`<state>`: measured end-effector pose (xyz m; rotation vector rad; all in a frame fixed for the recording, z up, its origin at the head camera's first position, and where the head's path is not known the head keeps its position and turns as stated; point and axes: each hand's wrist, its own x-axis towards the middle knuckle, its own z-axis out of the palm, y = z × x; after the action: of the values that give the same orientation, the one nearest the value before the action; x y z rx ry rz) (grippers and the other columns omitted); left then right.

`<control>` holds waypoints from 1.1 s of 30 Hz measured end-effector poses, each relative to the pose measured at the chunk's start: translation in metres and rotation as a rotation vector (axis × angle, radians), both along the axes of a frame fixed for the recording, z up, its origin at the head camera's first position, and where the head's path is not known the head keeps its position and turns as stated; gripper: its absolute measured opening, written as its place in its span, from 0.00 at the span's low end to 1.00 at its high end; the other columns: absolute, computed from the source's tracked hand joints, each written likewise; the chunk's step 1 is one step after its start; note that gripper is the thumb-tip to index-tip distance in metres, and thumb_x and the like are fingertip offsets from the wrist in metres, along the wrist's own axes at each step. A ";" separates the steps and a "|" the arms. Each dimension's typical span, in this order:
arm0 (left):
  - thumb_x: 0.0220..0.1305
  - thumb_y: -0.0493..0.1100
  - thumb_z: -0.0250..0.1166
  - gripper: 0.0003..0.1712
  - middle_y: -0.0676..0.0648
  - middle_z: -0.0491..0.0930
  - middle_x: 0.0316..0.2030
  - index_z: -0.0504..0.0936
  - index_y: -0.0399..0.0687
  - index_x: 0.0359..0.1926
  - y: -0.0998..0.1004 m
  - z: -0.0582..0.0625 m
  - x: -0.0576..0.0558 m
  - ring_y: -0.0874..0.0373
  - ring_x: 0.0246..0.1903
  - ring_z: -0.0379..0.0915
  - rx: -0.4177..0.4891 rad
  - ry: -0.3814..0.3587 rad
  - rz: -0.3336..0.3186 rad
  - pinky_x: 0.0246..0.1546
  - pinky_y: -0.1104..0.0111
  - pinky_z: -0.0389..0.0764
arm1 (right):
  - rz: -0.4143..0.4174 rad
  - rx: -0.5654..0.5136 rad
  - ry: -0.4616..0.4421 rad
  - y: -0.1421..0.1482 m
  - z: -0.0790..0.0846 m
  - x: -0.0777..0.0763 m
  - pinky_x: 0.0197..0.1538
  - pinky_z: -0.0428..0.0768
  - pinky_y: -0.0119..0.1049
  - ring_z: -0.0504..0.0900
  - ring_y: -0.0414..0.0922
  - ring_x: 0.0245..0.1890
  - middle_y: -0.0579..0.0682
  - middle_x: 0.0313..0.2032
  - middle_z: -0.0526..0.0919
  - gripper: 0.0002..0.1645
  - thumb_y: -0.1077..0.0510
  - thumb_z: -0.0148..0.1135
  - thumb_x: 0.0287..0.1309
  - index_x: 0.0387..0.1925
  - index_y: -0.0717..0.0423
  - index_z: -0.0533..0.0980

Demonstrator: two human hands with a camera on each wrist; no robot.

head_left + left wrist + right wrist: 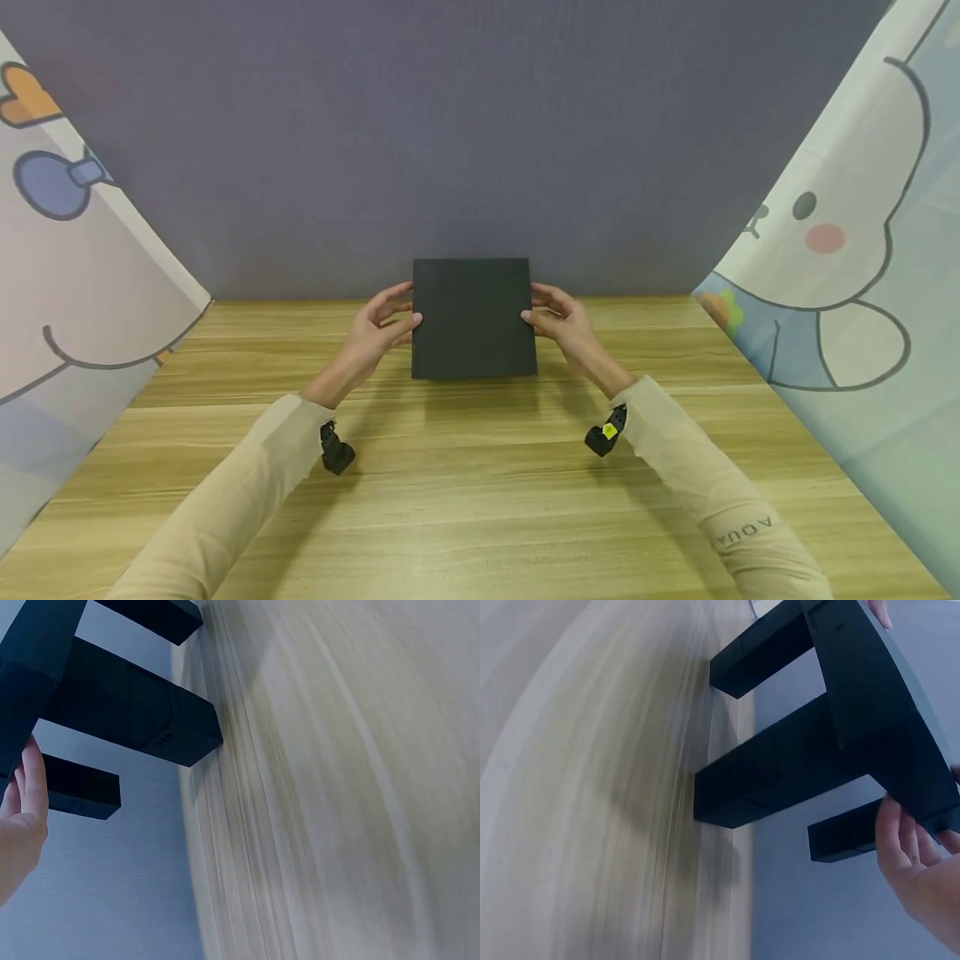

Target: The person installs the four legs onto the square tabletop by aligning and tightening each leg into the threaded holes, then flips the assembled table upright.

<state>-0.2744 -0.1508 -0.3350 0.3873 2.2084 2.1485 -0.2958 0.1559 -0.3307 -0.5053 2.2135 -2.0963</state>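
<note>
A black table-like stand [474, 318] with a flat square top and several block-shaped legs is held between both hands, near the back of the wooden tabletop. My left hand [366, 340] grips its left side, thumb on the upper face and fingers behind the edge. Mirroring that, my right hand [573, 332] pinches the right side. The wrist views show the stand's legs [139, 705] pointing at the tabletop, with seams on their sides. Whether all the legs touch the wood cannot be told. Fingers of the right hand [922, 881] lie under the top's edge.
A wooden tabletop [465, 500] spreads below both forearms. Behind it rises a grey fabric panel [465, 125]. Cartoon-printed cloths flank it at the left [90, 275] and right [862, 250]. Each wrist carries a small black camera, one left [336, 450], one right [603, 433].
</note>
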 end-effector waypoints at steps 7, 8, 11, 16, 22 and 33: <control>0.58 0.44 0.64 0.33 0.44 0.68 0.58 0.64 0.58 0.64 0.001 0.001 -0.001 0.60 0.49 0.73 0.011 -0.033 0.043 0.45 0.67 0.79 | 0.048 0.018 -0.030 0.002 0.002 0.001 0.44 0.78 0.36 0.76 0.38 0.45 0.55 0.56 0.66 0.34 0.62 0.58 0.58 0.66 0.51 0.59; 0.58 0.44 0.64 0.33 0.45 0.68 0.57 0.64 0.58 0.64 0.001 0.001 -0.001 0.60 0.48 0.73 0.011 -0.038 0.046 0.45 0.67 0.79 | 0.045 0.016 -0.032 0.002 0.002 0.001 0.45 0.78 0.36 0.76 0.38 0.45 0.55 0.55 0.67 0.34 0.62 0.58 0.58 0.66 0.51 0.59; 0.58 0.45 0.63 0.32 0.45 0.69 0.56 0.64 0.56 0.64 0.001 0.001 0.001 0.61 0.48 0.73 0.016 -0.048 0.053 0.47 0.65 0.79 | 0.037 0.014 -0.036 0.000 0.003 0.002 0.46 0.77 0.38 0.76 0.38 0.44 0.52 0.52 0.68 0.34 0.61 0.58 0.59 0.66 0.51 0.60; 0.60 0.44 0.62 0.33 0.44 0.67 0.58 0.63 0.54 0.65 0.001 0.003 0.004 0.63 0.48 0.73 0.026 -0.055 0.042 0.46 0.65 0.78 | 0.022 0.012 -0.053 -0.002 0.002 0.002 0.49 0.76 0.41 0.76 0.38 0.44 0.50 0.50 0.69 0.32 0.61 0.58 0.59 0.65 0.52 0.61; 0.63 0.43 0.59 0.32 0.40 0.64 0.60 0.61 0.50 0.66 0.004 0.012 0.012 0.65 0.48 0.72 0.018 -0.091 0.028 0.46 0.67 0.78 | 0.010 0.001 -0.102 -0.003 -0.001 -0.001 0.46 0.77 0.35 0.75 0.37 0.43 0.52 0.50 0.68 0.32 0.59 0.58 0.59 0.64 0.53 0.62; 0.61 0.46 0.61 0.32 0.44 0.67 0.57 0.63 0.55 0.65 0.002 0.001 0.005 0.62 0.50 0.71 0.031 -0.144 0.044 0.44 0.71 0.78 | 0.021 -0.055 -0.169 -0.005 -0.003 0.000 0.41 0.76 0.31 0.75 0.37 0.43 0.50 0.47 0.68 0.31 0.61 0.56 0.60 0.65 0.54 0.61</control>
<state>-0.2699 -0.1490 -0.3339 0.1800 2.1282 2.1593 -0.2962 0.1511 -0.3337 -0.3385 2.0561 -2.1086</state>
